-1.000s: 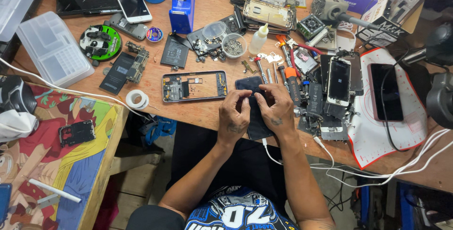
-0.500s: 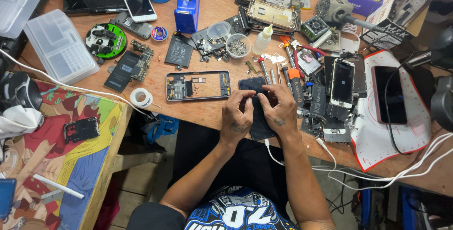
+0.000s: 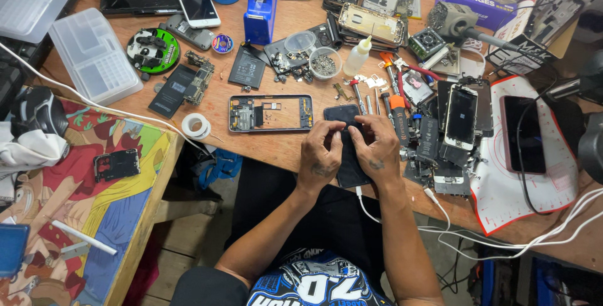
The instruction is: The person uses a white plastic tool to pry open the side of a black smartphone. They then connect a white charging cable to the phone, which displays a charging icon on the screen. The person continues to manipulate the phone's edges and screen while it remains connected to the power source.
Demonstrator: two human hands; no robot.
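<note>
Hands meet over a dark phone [image 3: 345, 149] at the near edge of the wooden desk [image 3: 276, 149], the phone lying flat with its lower end past the desk's edge and a white cable [image 3: 364, 204] running from that end. The left hand [image 3: 320, 155] grips the phone's left side, fingers [image 3: 331, 131] curled over its upper part; the right hand [image 3: 375, 149] does the same from the right, fingertips bent down and pressing on the dark surface (whether anything small is pinched between them cannot be told). Both hands are closed around the phone, touching it and nearly touching each other at the top.

Just left of the hands lies an opened phone frame [image 3: 271, 112] with its insides bare. Further left sits a roll of white tape [image 3: 196, 125]. Behind the hands stand a small clear bowl of screws [image 3: 325, 64] and a white dropper bottle [image 3: 357, 56]. Just right of the right hand are screwdrivers with red and orange handles [image 3: 394, 96], and beyond them a phone with a lit screen [image 3: 461, 116] resting among loose parts. A blue tape dispenser [image 3: 261, 1] stands near the far edge.
</note>
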